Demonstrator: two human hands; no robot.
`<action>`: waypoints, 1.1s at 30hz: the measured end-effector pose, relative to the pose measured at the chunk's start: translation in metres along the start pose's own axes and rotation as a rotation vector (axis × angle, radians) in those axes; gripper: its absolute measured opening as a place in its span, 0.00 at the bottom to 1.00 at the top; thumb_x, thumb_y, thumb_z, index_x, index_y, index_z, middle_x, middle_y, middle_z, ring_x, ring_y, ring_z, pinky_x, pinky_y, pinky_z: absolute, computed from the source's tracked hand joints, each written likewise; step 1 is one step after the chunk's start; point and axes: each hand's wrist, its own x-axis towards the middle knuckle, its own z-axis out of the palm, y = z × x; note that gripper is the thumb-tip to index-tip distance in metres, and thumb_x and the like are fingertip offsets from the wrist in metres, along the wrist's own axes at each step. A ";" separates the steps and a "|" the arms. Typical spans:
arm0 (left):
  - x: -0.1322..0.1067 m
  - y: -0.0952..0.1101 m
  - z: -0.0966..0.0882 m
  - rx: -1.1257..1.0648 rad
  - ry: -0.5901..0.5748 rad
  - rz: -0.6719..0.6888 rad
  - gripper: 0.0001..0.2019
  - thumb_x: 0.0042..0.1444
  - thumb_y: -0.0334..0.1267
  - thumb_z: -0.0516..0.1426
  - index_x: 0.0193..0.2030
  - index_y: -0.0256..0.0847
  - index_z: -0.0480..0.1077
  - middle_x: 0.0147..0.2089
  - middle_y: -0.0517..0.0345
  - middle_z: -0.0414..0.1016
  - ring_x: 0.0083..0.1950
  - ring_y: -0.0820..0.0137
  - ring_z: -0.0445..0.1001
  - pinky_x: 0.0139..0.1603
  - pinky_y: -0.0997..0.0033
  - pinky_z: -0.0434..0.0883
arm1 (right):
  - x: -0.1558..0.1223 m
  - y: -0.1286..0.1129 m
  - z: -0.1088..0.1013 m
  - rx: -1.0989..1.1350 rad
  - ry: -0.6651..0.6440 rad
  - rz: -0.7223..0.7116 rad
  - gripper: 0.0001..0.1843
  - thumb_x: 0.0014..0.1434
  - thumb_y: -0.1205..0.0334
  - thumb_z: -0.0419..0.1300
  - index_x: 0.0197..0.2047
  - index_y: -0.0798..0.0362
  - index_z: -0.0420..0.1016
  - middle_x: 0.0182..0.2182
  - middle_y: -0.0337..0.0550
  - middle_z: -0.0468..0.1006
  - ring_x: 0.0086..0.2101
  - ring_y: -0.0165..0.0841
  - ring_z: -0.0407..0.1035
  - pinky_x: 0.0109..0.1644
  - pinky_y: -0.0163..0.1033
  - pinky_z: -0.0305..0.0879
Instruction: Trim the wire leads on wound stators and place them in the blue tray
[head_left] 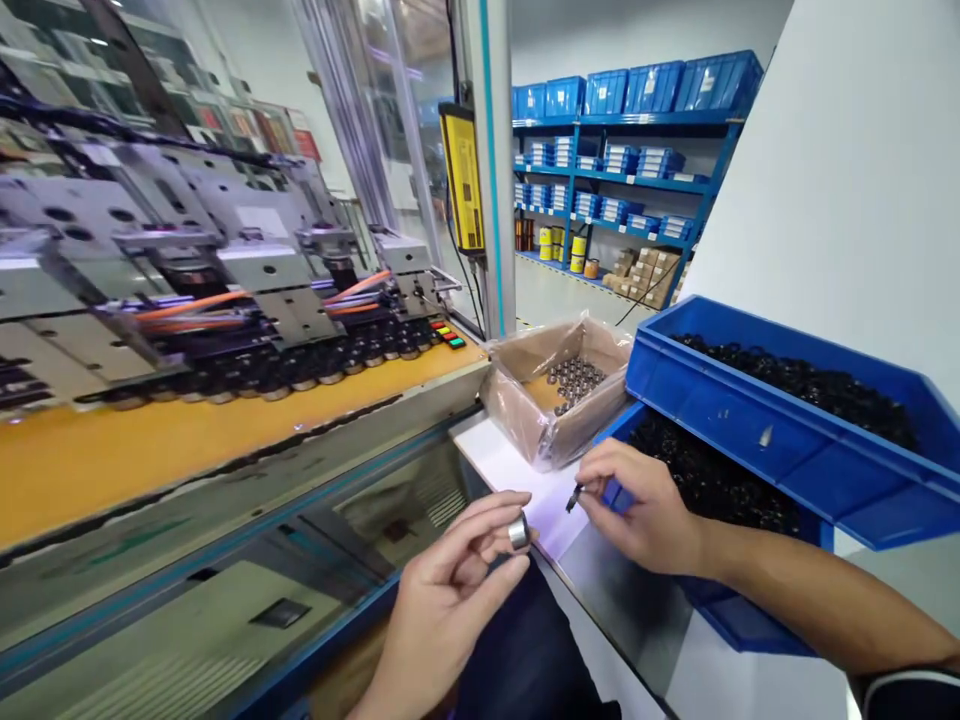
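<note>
My left hand (457, 580) holds a short silver metal ring (518, 532) between thumb and fingers, just off the edge of the white side table (495, 450). Close by on the right, my right hand (634, 505) pinches a small black part (574, 497) with its fingertips; its exact kind is too small to tell. The two held pieces are apart. Beyond the hands sits a plastic-lined cardboard box (525, 415) with several metal rings (577, 382) in it. A lower blue bin (619, 495) full of small black parts (697, 470) lies beside and behind my right hand.
Another blue bin (750, 420) of black parts rests on top of the lower one at right. On the left, a machine (277, 290) stands over a yellow worktop (225, 440) with a row of black round parts (300, 365). Blue shelving (637, 120) stands behind.
</note>
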 end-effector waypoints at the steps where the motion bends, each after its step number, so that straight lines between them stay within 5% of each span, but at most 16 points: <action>1: -0.002 0.001 0.002 -0.028 -0.018 0.007 0.09 0.53 0.33 0.66 0.42 0.46 0.82 0.51 0.48 0.82 0.44 0.64 0.83 0.44 0.74 0.79 | -0.002 -0.005 0.005 0.034 0.019 -0.020 0.07 0.59 0.74 0.58 0.40 0.55 0.72 0.32 0.42 0.73 0.31 0.28 0.67 0.35 0.34 0.68; 6: -0.011 -0.004 0.012 0.003 0.001 0.064 0.12 0.47 0.27 0.69 0.38 0.46 0.82 0.41 0.54 0.85 0.40 0.68 0.84 0.41 0.81 0.78 | -0.013 -0.011 0.010 0.089 -0.019 -0.084 0.06 0.60 0.73 0.59 0.40 0.55 0.71 0.32 0.44 0.75 0.33 0.30 0.70 0.37 0.35 0.70; 11: -0.012 -0.006 0.017 0.086 -0.022 0.089 0.16 0.46 0.26 0.69 0.41 0.48 0.82 0.42 0.56 0.86 0.43 0.68 0.84 0.44 0.81 0.78 | -0.017 -0.011 0.007 0.107 -0.051 -0.110 0.05 0.61 0.72 0.58 0.41 0.56 0.72 0.35 0.47 0.75 0.35 0.30 0.71 0.38 0.35 0.72; 16: -0.014 -0.006 0.015 0.092 -0.107 0.016 0.13 0.50 0.26 0.67 0.39 0.48 0.81 0.48 0.56 0.83 0.38 0.73 0.83 0.35 0.84 0.77 | -0.018 -0.009 0.007 0.122 -0.074 -0.122 0.04 0.62 0.73 0.58 0.41 0.57 0.72 0.35 0.49 0.75 0.36 0.30 0.71 0.39 0.35 0.72; 23: -0.018 -0.006 0.018 0.080 -0.028 -0.011 0.17 0.45 0.26 0.69 0.41 0.48 0.81 0.45 0.58 0.84 0.44 0.69 0.83 0.45 0.79 0.79 | -0.019 -0.004 0.009 0.172 -0.074 -0.143 0.04 0.62 0.74 0.58 0.40 0.58 0.72 0.35 0.49 0.74 0.36 0.30 0.70 0.39 0.35 0.73; 28: -0.017 -0.008 0.021 0.005 -0.021 -0.118 0.16 0.43 0.26 0.70 0.40 0.48 0.82 0.44 0.59 0.86 0.40 0.69 0.85 0.44 0.78 0.80 | -0.021 -0.003 0.011 0.192 -0.088 -0.155 0.05 0.62 0.74 0.57 0.42 0.57 0.71 0.36 0.48 0.73 0.36 0.29 0.70 0.40 0.34 0.73; 33: -0.016 0.000 0.036 -0.152 -0.029 -0.345 0.16 0.41 0.32 0.72 0.40 0.42 0.82 0.32 0.58 0.86 0.33 0.66 0.85 0.39 0.74 0.82 | -0.022 -0.004 0.013 0.189 -0.096 -0.158 0.04 0.63 0.72 0.57 0.42 0.57 0.70 0.36 0.47 0.73 0.36 0.29 0.70 0.40 0.33 0.73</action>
